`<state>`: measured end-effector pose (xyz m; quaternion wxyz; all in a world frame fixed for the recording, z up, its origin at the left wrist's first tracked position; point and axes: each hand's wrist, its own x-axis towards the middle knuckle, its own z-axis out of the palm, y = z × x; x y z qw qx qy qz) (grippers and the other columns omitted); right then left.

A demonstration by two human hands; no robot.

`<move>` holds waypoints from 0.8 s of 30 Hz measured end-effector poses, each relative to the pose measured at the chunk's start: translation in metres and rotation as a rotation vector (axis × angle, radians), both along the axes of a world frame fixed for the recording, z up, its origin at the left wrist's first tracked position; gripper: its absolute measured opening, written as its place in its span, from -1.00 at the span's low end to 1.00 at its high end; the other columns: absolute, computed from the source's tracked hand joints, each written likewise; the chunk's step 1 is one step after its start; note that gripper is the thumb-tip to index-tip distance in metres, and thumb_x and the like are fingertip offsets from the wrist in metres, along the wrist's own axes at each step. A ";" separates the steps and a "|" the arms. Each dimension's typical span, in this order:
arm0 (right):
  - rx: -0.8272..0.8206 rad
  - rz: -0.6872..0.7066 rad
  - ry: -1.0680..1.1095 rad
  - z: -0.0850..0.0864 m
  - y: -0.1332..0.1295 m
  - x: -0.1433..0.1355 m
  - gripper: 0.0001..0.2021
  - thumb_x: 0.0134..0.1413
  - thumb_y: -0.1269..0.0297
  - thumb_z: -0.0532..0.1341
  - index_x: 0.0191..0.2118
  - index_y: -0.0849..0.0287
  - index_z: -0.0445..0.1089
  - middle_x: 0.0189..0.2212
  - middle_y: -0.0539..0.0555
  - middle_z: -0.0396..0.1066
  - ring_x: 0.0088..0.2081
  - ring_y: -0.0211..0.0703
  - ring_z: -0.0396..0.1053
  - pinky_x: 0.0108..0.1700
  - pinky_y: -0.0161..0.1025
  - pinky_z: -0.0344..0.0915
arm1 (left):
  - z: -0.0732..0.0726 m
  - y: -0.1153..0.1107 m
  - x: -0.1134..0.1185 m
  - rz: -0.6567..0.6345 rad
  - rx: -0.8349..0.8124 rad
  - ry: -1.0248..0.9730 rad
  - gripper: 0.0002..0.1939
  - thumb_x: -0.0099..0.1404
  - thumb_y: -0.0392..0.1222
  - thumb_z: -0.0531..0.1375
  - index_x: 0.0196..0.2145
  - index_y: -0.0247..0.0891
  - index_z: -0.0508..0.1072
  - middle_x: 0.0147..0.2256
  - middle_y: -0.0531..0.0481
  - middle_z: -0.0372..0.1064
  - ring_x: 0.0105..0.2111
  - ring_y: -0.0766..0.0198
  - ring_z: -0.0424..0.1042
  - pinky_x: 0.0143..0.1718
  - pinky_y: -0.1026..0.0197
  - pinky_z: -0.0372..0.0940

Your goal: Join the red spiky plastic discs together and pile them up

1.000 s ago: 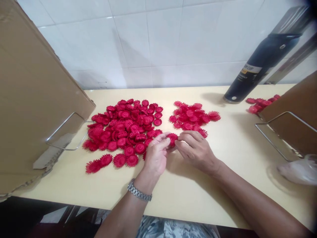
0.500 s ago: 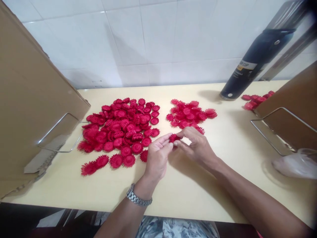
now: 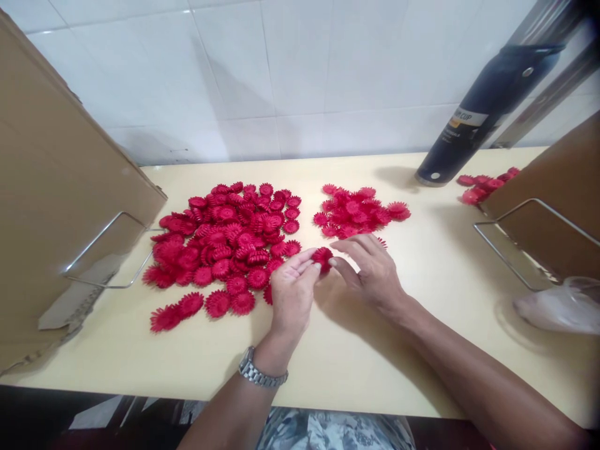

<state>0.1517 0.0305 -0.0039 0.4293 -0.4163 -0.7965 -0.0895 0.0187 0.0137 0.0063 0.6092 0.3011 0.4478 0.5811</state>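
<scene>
Between thumb and fingers, my left hand (image 3: 294, 289) pinches a small red paper-like flower (image 3: 322, 258) with a fringed edge. Just right of it is my right hand (image 3: 370, 269), its thumb and forefinger apart; the thumb tip is close to the flower's edge, and whether it touches I cannot tell. Left of my hands spreads a large dark red pile of similar flowers (image 3: 227, 234). Beyond my right hand lies a smaller, lighter red pile of flowers (image 3: 354, 209), partly hidden by that hand.
Cardboard panels with wire brackets stand at left (image 3: 70, 187) and right (image 3: 553, 206). A dark blue bottle (image 3: 478, 119) is at the back right, with more red flowers (image 3: 487, 184) nearby. A clear plastic bag (image 3: 562, 306) sits at the right. White tiles back the cream table (image 3: 375, 381).
My right thumb and forefinger have opened away from the flower, which now shows more fully in my left hand. The view has shifted slightly.
</scene>
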 end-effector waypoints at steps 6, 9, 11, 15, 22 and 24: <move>-0.145 0.062 0.090 0.003 -0.001 -0.003 -0.90 0.14 0.27 0.16 -0.34 0.19 0.29 -0.48 0.07 0.34 -0.42 -0.18 0.26 -0.41 -0.26 0.23 | 0.002 -0.004 0.002 -0.043 0.005 -0.111 -0.74 0.04 -0.38 0.20 -0.25 -0.36 0.50 -0.37 -0.06 0.52 -0.35 0.29 0.48 -0.16 0.15 0.36; -0.173 0.107 0.097 0.004 -0.002 -0.003 -0.92 0.16 0.32 0.12 -0.34 0.18 0.31 -0.50 0.08 0.34 -0.44 -0.18 0.27 -0.43 -0.26 0.24 | 0.002 -0.006 0.003 -0.042 0.011 -0.115 -0.72 0.05 -0.38 0.20 -0.22 -0.35 0.51 -0.35 -0.07 0.52 -0.30 0.26 0.49 -0.13 0.13 0.35; -0.160 0.117 0.106 0.003 -0.003 -0.004 -0.89 0.18 0.37 0.09 -0.35 0.16 0.34 -0.52 0.07 0.36 -0.43 -0.17 0.29 -0.41 -0.23 0.26 | 0.001 -0.006 0.004 -0.021 0.027 -0.090 -0.70 0.07 -0.36 0.21 -0.19 -0.32 0.51 -0.32 -0.08 0.52 -0.28 0.26 0.48 -0.11 0.13 0.34; -0.157 0.102 0.186 0.003 -0.005 -0.007 -0.87 0.16 0.40 0.09 -0.33 0.17 0.38 -0.45 0.11 0.39 -0.37 -0.15 0.33 -0.37 -0.21 0.31 | -0.005 -0.005 0.004 0.008 0.082 -0.012 -0.71 0.09 -0.34 0.22 -0.18 -0.28 0.52 -0.24 -0.09 0.52 -0.24 0.27 0.47 -0.07 0.14 0.32; -0.350 0.208 0.289 0.012 -0.008 -0.004 -0.86 0.13 0.43 0.11 -0.42 0.19 0.37 -0.50 0.08 0.36 -0.44 -0.20 0.30 -0.42 -0.24 0.28 | -0.006 -0.006 0.003 0.023 0.096 0.071 -0.74 0.07 -0.35 0.25 -0.23 -0.22 0.55 -0.25 -0.03 0.53 -0.23 0.32 0.46 -0.10 0.24 0.31; -0.438 0.242 0.357 0.014 -0.008 -0.002 -0.85 0.13 0.40 0.12 -0.45 0.19 0.35 -0.52 0.05 0.35 -0.45 -0.22 0.30 -0.43 -0.25 0.27 | -0.004 -0.007 0.003 0.014 0.117 0.041 -0.76 0.08 -0.37 0.24 -0.25 -0.23 0.54 -0.28 -0.01 0.52 -0.25 0.33 0.45 -0.12 0.25 0.30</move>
